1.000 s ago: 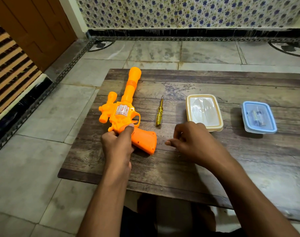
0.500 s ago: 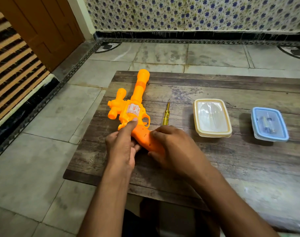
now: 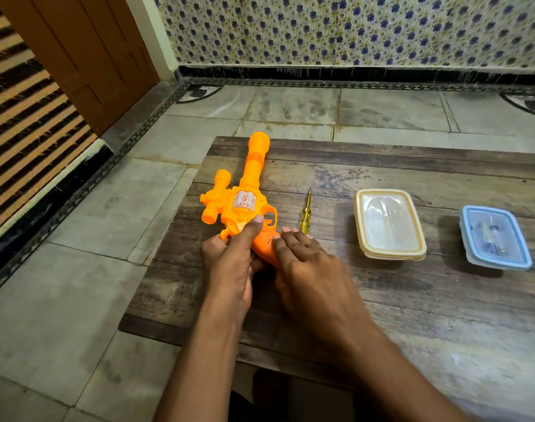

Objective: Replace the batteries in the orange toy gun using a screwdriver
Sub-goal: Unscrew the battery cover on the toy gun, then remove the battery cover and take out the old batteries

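Compared with 1 second ago, the right hand [image 3: 302, 263] has crossed from the bare wood in front of the cream box onto the orange toy gun [image 3: 244, 205]; half a second ago it had already arrived there, and since then little has shifted apart from the camera's view.

The left hand [image 3: 229, 263] grips the gun at the joint of body and handle, fingers curled under it and 1 finger stretched forward along the top, its tip by the trigger guard. The right hand lies palm down over the handle, fingers curled onto the orange plastic, a firm grip rather than a loose touch. Both forearms reach in from the near edge.

The gun lies on the left part of the wooden tabletop [image 3: 412, 315], barrel pointing away. The yellow screwdriver [image 3: 305, 216] lies just right of it, untouched, tip pointing away. Further right sit a cream-lidded container [image 3: 388, 225] and, well apart, a blue-lidded container [image 3: 494, 237].
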A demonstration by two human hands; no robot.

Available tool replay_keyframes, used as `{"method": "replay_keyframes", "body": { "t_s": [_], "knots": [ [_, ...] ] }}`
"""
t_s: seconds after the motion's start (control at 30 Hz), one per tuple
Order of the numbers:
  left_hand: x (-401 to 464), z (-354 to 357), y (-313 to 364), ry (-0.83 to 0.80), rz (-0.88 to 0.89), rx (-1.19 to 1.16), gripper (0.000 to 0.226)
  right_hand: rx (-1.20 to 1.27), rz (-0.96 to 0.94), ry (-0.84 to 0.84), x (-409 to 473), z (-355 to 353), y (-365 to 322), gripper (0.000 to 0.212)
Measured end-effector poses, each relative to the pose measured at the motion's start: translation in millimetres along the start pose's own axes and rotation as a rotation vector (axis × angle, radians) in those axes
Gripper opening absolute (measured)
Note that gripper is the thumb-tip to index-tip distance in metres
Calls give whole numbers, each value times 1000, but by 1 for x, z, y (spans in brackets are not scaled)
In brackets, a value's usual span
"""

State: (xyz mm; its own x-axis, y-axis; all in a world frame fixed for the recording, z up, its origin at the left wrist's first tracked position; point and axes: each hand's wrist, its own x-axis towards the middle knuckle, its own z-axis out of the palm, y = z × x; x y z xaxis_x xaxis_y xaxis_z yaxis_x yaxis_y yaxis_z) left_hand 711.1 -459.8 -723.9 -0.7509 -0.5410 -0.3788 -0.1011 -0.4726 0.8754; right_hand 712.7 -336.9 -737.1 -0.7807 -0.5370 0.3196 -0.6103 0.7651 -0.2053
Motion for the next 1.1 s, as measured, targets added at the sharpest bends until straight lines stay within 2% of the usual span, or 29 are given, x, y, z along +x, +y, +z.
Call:
{"method": "replay_keyframes", "body": {
  "t_s": [0.2,0.33,0.4,0.8,0.9,0.97,1.1],
  "knots": [
    [0,3,0,23,25,3,18,-46,0,34,0,11,-2,58],
    [0,3,-1,33,34,0,32,-103,-18,60,1,16,-4,35],
    [1,3,-3,35,37,12,39,-119,-26,75,1,17,-5,43],
    [11,-1,-8,101,42,52,21,-123,-170,202,-7,14,-8,42],
    [11,-2,-7,93,39,50,15,-16,-177,183,-9,3,-5,42],
    [10,-3,-7,83,29,45,13,153,-130,189,-11,-5,-2,35],
    [6,-1,-6,69,4,23,12,414,15,305,-17,-21,11,30]
  ]
}}
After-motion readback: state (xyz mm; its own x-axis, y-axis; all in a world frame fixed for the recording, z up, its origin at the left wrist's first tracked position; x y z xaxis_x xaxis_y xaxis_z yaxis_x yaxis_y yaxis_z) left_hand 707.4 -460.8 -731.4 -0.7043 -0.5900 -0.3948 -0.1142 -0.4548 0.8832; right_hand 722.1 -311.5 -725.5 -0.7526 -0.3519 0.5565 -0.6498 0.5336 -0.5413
